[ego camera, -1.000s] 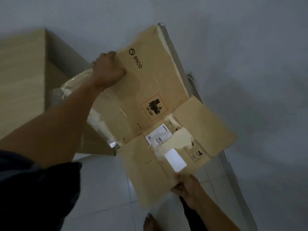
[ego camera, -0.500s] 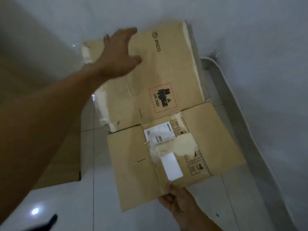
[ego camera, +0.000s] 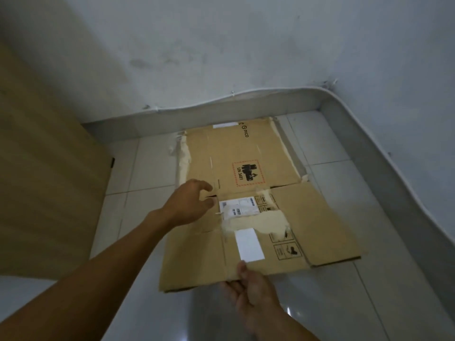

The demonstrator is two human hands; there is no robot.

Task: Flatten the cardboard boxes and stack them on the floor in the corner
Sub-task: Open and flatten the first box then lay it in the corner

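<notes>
A flattened brown cardboard box (ego camera: 248, 168) lies spread out on the tiled floor (ego camera: 369, 291) near the corner of the room. It carries a red hazard label, torn white shipping labels and ragged edges. My right hand (ego camera: 248, 294) pinches its near edge, thumb on top, and that edge is lifted slightly off the floor. My left hand (ego camera: 190, 205) hovers over the left middle of the cardboard with fingers curled and apart, holding nothing.
A light wooden cabinet (ego camera: 44, 180) stands at the left, close to the cardboard. Grey skirting with a white cable (ego camera: 258, 91) runs along the two walls that meet at the corner (ego camera: 330, 87) at upper right.
The cardboard has gone from held up against the wall to lying on the floor. My left hand let go of its top edge and drew back over the middle. My right hand kept its grip.
</notes>
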